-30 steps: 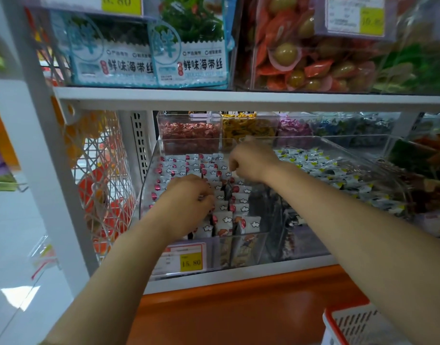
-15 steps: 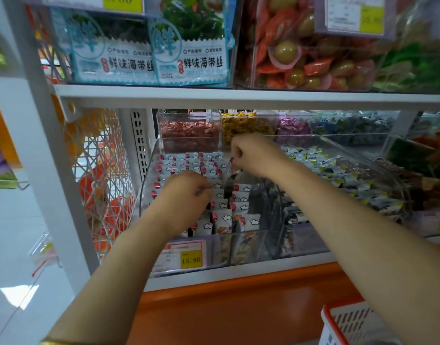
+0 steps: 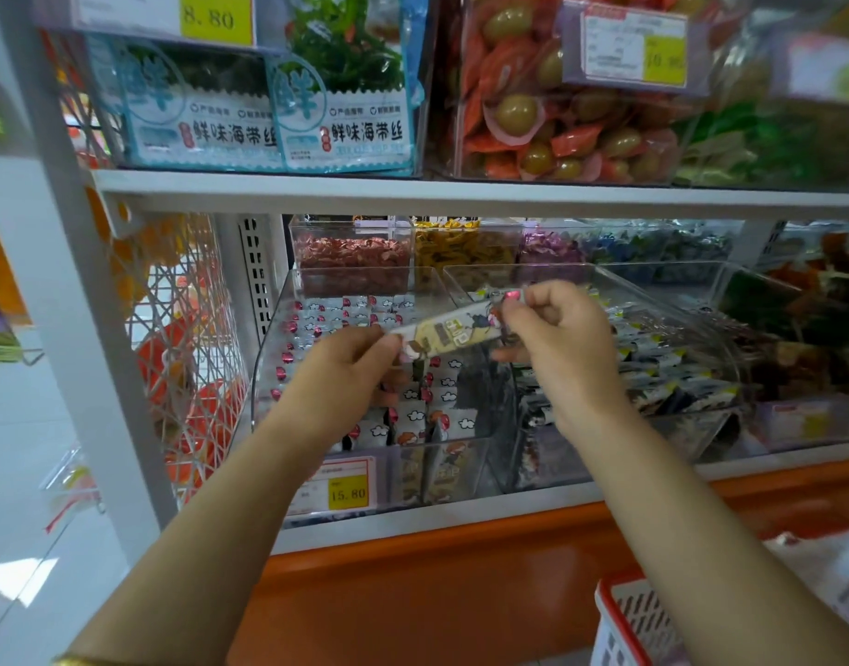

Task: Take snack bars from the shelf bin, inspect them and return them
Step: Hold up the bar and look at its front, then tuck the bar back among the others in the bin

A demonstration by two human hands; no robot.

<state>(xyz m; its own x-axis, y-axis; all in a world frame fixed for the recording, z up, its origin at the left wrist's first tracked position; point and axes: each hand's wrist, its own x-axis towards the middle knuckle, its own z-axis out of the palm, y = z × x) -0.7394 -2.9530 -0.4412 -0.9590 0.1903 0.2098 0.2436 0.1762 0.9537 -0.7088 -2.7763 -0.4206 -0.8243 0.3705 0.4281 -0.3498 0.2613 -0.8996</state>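
A clear plastic shelf bin [image 3: 269, 377] on the lower shelf holds several rows of small white snack bars [image 3: 413, 415] standing on end. One snack bar [image 3: 449, 331], pale with yellow and dark print, is held level above the bin between both hands. My left hand [image 3: 350, 377] pinches its left end with curled fingers. My right hand [image 3: 557, 338] pinches its right end between thumb and fingers. A second small packet end shows just above the right fingers.
A neighbouring clear bin [image 3: 677, 358] of dark-and-white packets sits to the right. Smaller candy bins [image 3: 350, 252] stand behind. The upper shelf [image 3: 461, 194] hangs close above. A yellow price tag [image 3: 346, 492] fronts the bin. A red-rimmed white basket [image 3: 629, 622] stands at the lower right.
Both hands were down among the bars in the bin; now they have risen and hold one snack bar lifted out, stretched between them.
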